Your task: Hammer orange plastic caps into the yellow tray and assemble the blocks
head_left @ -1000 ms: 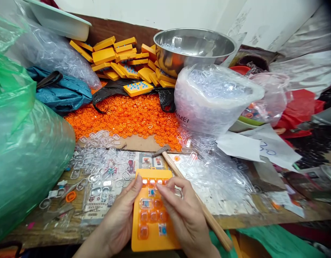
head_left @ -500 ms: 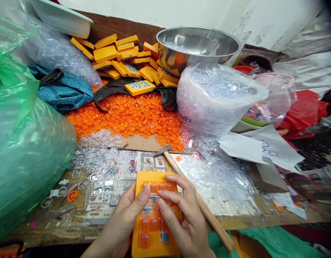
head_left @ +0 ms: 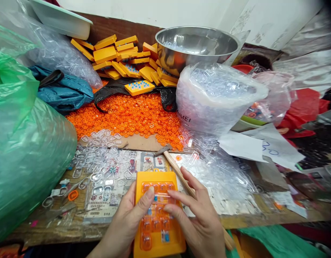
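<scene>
A yellow tray [head_left: 178,236] with orange translucent pieces in rows is tilted up at the bottom middle. My left hand [head_left: 128,215] grips its left side, the thumb lying over the upper rows. Over the tray's right side is my right hand [head_left: 196,215], with thumb and index finger close together at a clear piece [head_left: 162,195] that lies across the tray below the top row. Its other fingers are spread. Blue and white bits show in a few spots of the tray. Behind my right hand lies a hammer [head_left: 176,168] with a wooden handle.
Clear plastic rings [head_left: 101,172] lie left of the hammer, with a heap of orange pieces [head_left: 128,114] behind. Yellow trays [head_left: 105,53] are stacked at the back beside a steel bowl [head_left: 197,46]. A green bag [head_left: 33,154] stands left, a white bag [head_left: 208,104] right.
My right hand has shifted right, its upper fingers lifting off the tray's top edge and spreading. More of the tray's right side shows, and a clear piece is now visible across it.
</scene>
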Tool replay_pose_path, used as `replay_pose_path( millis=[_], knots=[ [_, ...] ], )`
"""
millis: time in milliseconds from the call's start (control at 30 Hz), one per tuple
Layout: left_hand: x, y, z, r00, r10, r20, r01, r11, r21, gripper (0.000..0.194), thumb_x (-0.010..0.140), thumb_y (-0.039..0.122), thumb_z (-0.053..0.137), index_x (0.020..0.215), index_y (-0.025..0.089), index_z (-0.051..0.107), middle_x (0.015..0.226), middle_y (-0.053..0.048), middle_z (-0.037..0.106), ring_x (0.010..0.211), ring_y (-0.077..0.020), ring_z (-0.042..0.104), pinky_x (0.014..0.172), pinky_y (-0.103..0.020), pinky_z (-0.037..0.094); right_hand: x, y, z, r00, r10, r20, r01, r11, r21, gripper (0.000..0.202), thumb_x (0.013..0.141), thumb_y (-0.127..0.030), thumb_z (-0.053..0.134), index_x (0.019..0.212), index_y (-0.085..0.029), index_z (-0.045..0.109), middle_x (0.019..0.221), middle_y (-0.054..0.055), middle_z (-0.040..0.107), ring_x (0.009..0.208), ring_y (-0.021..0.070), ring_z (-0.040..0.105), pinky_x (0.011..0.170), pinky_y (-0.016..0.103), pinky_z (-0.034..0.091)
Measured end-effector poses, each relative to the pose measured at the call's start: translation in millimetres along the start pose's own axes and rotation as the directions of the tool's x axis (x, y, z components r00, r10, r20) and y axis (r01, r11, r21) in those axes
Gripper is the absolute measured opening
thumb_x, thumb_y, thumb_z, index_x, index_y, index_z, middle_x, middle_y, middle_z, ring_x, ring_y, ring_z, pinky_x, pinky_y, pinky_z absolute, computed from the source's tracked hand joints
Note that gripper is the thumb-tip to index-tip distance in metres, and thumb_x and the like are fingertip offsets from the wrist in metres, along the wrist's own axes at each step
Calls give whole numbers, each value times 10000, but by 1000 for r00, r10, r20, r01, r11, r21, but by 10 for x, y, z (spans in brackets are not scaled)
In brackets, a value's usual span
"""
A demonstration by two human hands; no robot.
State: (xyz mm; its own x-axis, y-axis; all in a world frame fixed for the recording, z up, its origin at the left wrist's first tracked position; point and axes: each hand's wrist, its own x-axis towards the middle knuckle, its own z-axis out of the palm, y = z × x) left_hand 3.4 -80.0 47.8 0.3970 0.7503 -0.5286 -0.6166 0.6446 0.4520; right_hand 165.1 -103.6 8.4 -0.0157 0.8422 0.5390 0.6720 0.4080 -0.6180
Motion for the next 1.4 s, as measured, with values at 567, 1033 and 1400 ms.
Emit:
replay_pose_path(
  millis=[567, 1033, 1400],
  knots=[
    [-2, -78, -32, 999, -2, -37, 5, 997, 82, 536, 782, 311, 761, 1263, 218, 543, 1157, -119, 703, 999, -275, 697, 927, -396, 514, 45, -104, -44, 997, -62, 52, 62, 998, -4, 322, 833, -127, 657, 1109, -290, 687, 1493, 63, 400, 1295, 277, 473, 1041, 505, 423],
    [50, -97, -43, 991, 61, -122, -46, 992, 119, 597, 738, 312, 796, 1274, 188, 564, 1048, -122, 748, 907, -301, 726, 821, -395, 572, 104, -19, -41, 931, 330, 154, -360, 900, 247, 444, 871, -327, 648, 1309, -333, 575, 1490, 69, 419, 1313, 274, 472, 1014, 475, 462],
    [57, 10, -129, 977, -212, -10, 209, 969, -127, 413, 812, 276, 719, 1171, 93, 631, 961, -153, 765, 947, -321, 722, 908, -449, 554, 798, 1116, -430, 984, 58, 168, 9, 928, -372, 321, 767, -80, 502, 832, -227, 780, 946, 100, 762, 1020, 325, 663, 973, 598, 411]
  ],
)
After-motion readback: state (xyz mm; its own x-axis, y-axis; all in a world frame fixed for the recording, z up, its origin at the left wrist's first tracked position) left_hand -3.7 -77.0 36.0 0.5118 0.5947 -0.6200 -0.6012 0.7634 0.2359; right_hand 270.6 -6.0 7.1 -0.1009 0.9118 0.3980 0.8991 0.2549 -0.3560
